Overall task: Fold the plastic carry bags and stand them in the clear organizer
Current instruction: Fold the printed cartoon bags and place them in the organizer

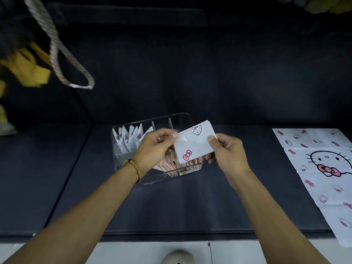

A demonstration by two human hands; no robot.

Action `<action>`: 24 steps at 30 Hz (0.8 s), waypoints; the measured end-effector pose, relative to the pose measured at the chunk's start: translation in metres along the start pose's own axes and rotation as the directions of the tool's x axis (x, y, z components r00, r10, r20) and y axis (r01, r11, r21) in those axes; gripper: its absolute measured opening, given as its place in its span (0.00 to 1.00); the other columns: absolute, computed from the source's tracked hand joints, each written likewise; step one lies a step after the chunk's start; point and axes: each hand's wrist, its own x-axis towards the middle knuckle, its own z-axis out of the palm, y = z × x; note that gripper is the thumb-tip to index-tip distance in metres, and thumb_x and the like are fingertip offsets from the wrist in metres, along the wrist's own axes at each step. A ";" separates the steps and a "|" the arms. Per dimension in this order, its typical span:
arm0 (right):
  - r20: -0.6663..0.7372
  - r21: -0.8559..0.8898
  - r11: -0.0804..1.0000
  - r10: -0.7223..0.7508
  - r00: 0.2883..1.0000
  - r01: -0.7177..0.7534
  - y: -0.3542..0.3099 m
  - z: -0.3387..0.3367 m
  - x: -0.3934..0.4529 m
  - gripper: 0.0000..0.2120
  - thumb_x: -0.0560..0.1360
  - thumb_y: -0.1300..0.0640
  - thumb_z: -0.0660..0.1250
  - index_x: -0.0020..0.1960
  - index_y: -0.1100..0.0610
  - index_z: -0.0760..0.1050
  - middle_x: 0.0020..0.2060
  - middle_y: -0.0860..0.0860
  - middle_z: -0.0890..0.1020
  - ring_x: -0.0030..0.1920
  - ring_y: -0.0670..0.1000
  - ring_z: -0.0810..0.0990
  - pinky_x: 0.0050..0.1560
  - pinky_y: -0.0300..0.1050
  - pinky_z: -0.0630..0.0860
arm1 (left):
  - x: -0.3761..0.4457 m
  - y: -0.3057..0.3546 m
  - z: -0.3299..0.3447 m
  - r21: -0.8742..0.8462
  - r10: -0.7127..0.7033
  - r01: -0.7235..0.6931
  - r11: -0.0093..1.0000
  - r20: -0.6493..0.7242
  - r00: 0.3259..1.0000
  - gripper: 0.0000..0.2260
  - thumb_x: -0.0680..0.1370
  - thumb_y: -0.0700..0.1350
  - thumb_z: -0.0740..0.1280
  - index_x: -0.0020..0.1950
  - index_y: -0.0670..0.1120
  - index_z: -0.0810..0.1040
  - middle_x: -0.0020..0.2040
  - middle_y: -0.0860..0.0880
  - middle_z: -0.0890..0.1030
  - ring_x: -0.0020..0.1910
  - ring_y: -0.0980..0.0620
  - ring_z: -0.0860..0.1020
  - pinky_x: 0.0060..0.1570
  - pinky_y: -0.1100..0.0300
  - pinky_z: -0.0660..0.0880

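Observation:
Both hands hold a folded white plastic bag (pixel 193 142) with a pink bow and a cat face, just above the clear organizer (pixel 172 117). My left hand (pixel 155 147) pinches its left edge. My right hand (pixel 226 151) pinches its right edge, thumb on top. The organizer stands on the dark mat and has dividers. Several folded white bags (pixel 129 139) stand in its back left section. Pinkish folded bags (pixel 171 164) fill its front part, partly hidden by my hands.
An unfolded white bag (pixel 322 168) with a large cat face lies flat at the right, hanging over the mat's front edge. A rope handle (pixel 62 56) and a yellow object (pixel 28 69) hang at the upper left. A pale floor shows below the mat.

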 end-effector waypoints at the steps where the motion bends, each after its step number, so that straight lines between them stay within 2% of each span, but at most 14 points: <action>1: -0.018 0.009 1.000 0.003 1.000 -0.003 -0.002 0.009 0.006 0.10 0.80 0.58 0.62 0.45 0.53 0.81 0.27 0.52 0.81 0.25 0.46 0.77 0.28 0.37 0.74 | 0.003 -0.005 -0.014 0.039 0.048 -0.045 0.998 -0.082 0.995 0.05 0.78 0.45 0.66 0.47 0.51 0.81 0.46 0.53 0.83 0.49 0.55 0.81 0.51 0.60 0.76; 3: -0.042 0.047 0.999 0.011 0.999 -0.009 -0.004 0.026 0.016 0.08 0.79 0.59 0.63 0.46 0.55 0.80 0.31 0.52 0.84 0.27 0.47 0.80 0.29 0.38 0.76 | 0.010 -0.017 -0.040 0.258 0.179 -0.111 0.960 -0.255 0.950 0.03 0.78 0.47 0.66 0.47 0.52 0.80 0.45 0.56 0.81 0.46 0.61 0.79 0.47 0.66 0.74; 5: -0.051 0.088 0.996 0.025 0.998 -0.020 -0.004 0.043 0.024 0.05 0.79 0.60 0.64 0.47 0.55 0.77 0.34 0.50 0.85 0.29 0.49 0.82 0.29 0.38 0.77 | 0.018 -0.032 -0.059 0.550 0.277 -0.042 0.834 -0.352 0.894 0.07 0.75 0.50 0.68 0.51 0.50 0.79 0.47 0.51 0.79 0.49 0.53 0.77 0.49 0.57 0.74; 6: -0.051 0.094 0.995 0.031 0.998 -0.026 -0.004 0.051 0.027 0.03 0.79 0.60 0.64 0.48 0.54 0.76 0.35 0.49 0.85 0.31 0.50 0.84 0.29 0.38 0.77 | 0.022 -0.039 -0.063 0.688 0.285 0.032 0.725 -0.343 0.895 0.11 0.74 0.53 0.68 0.53 0.49 0.79 0.49 0.49 0.78 0.52 0.48 0.75 0.50 0.53 0.72; 8: -0.037 0.088 0.996 0.037 0.999 -0.034 -0.003 0.065 0.033 0.02 0.78 0.60 0.65 0.48 0.53 0.75 0.36 0.48 0.85 0.33 0.52 0.85 0.29 0.38 0.77 | 0.028 -0.052 -0.065 0.873 0.262 0.118 0.473 -0.267 0.927 0.15 0.72 0.57 0.68 0.54 0.51 0.78 0.53 0.49 0.76 0.56 0.45 0.71 0.51 0.50 0.67; 9: -0.025 0.074 0.997 0.037 0.999 -0.035 -0.003 0.071 0.035 0.02 0.78 0.60 0.65 0.48 0.54 0.75 0.36 0.47 0.85 0.32 0.52 0.85 0.29 0.37 0.77 | 0.031 -0.056 -0.065 0.905 0.261 0.130 0.405 -0.251 0.932 0.15 0.73 0.57 0.67 0.55 0.52 0.78 0.55 0.49 0.76 0.57 0.45 0.71 0.51 0.50 0.65; 10: -0.013 0.052 0.998 0.032 0.999 -0.032 -0.004 0.077 0.037 0.01 0.78 0.59 0.65 0.49 0.54 0.74 0.36 0.47 0.85 0.32 0.52 0.85 0.29 0.38 0.77 | 0.034 -0.058 -0.066 0.911 0.271 0.147 0.386 -0.263 0.926 0.14 0.73 0.55 0.67 0.56 0.51 0.78 0.55 0.49 0.77 0.57 0.45 0.72 0.51 0.51 0.64; 12: 0.002 -0.040 0.999 0.006 1.000 -0.006 -0.006 0.090 0.043 0.01 0.78 0.58 0.64 0.48 0.53 0.74 0.35 0.47 0.85 0.32 0.50 0.85 0.32 0.44 0.80 | 0.038 -0.057 -0.075 0.889 0.291 0.189 0.417 -0.328 0.899 0.11 0.74 0.48 0.66 0.54 0.48 0.79 0.52 0.47 0.79 0.53 0.44 0.75 0.49 0.51 0.65; 15: -0.004 -0.283 0.955 -0.096 0.995 0.091 -0.013 0.108 0.052 0.04 0.77 0.57 0.62 0.45 0.50 0.74 0.35 0.49 0.84 0.37 0.54 0.84 0.43 0.55 0.81 | 0.036 -0.054 -0.092 0.803 0.298 0.205 0.559 -0.426 0.854 0.07 0.72 0.42 0.67 0.49 0.46 0.79 0.44 0.45 0.80 0.43 0.41 0.78 0.42 0.53 0.69; 17: 0.007 -0.482 0.858 -0.198 0.980 0.176 -0.020 0.121 0.057 0.04 0.76 0.57 0.61 0.47 0.54 0.75 0.38 0.53 0.84 0.42 0.59 0.82 0.46 0.53 0.79 | 0.032 -0.050 -0.099 0.736 0.299 0.194 0.648 -0.481 0.824 0.07 0.71 0.41 0.67 0.48 0.46 0.79 0.42 0.45 0.79 0.39 0.41 0.77 0.37 0.56 0.69; 19: 0.050 -0.656 0.718 -0.265 0.963 0.232 -0.028 0.137 0.060 0.06 0.76 0.56 0.62 0.50 0.56 0.76 0.42 0.57 0.83 0.45 0.62 0.81 0.46 0.51 0.78 | 0.028 -0.047 -0.101 0.695 0.296 0.189 0.693 -0.514 0.805 0.06 0.70 0.41 0.68 0.46 0.46 0.78 0.42 0.46 0.79 0.39 0.41 0.77 0.35 0.55 0.71; 21: 0.154 -0.777 0.575 -0.221 0.963 0.256 -0.032 0.154 0.062 0.08 0.75 0.56 0.63 0.50 0.57 0.77 0.45 0.59 0.82 0.47 0.62 0.80 0.47 0.51 0.78 | 0.026 -0.045 -0.099 0.689 0.273 0.199 0.697 -0.511 0.815 0.05 0.71 0.43 0.68 0.46 0.46 0.79 0.42 0.46 0.79 0.39 0.43 0.77 0.37 0.53 0.74; 22: 0.209 -0.797 0.542 -0.166 0.964 0.266 -0.031 0.162 0.063 0.08 0.75 0.55 0.63 0.49 0.58 0.78 0.45 0.59 0.82 0.47 0.62 0.80 0.48 0.50 0.78 | 0.023 -0.046 -0.097 0.698 0.268 0.198 0.688 -0.499 0.824 0.05 0.72 0.44 0.68 0.45 0.46 0.80 0.42 0.46 0.79 0.40 0.43 0.77 0.38 0.53 0.75; 24: 0.294 -0.749 0.612 -0.033 0.955 0.252 -0.029 0.172 0.064 0.09 0.75 0.54 0.64 0.49 0.59 0.79 0.46 0.59 0.82 0.49 0.60 0.81 0.50 0.48 0.78 | 0.019 -0.050 -0.094 0.727 0.276 0.173 0.665 -0.454 0.847 0.06 0.73 0.46 0.67 0.43 0.45 0.81 0.41 0.46 0.79 0.45 0.45 0.76 0.38 0.55 0.74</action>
